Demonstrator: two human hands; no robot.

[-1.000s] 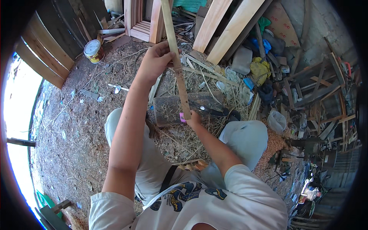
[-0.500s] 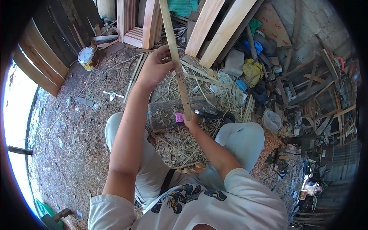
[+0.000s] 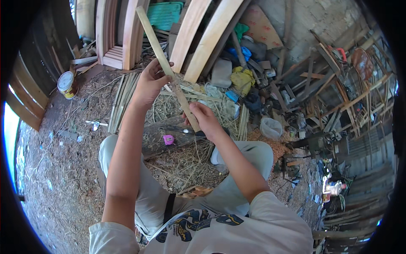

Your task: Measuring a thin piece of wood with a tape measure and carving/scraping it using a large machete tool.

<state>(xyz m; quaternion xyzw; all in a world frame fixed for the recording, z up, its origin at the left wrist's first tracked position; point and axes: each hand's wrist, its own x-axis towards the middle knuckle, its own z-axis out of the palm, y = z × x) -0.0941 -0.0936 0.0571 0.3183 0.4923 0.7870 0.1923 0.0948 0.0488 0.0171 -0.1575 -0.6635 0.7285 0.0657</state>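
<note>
I hold a long, narrow wooden strip slantwise in front of me, its far end toward the upper left. My left hand pinches it near the middle between thumb and fingers. Closer to me, my right hand is closed around its lower part, just above the near end. Below the strip, a worn wooden block lies on the ground between my knees. A pink tape measure rests on it, and a dark tool lies behind, partly hidden by the strip and my right hand.
Thin wooden strips lie on the ground left of the block. Boards lean at the back beside a wooden frame. A paint bucket stands far left. Bags and a yellow cloth are piled to the right, near scrap timber.
My right hand has moved up and onto the strip's side, away from the pink tape measure. The strip now slants more to the left. The whole view has shifted.
</note>
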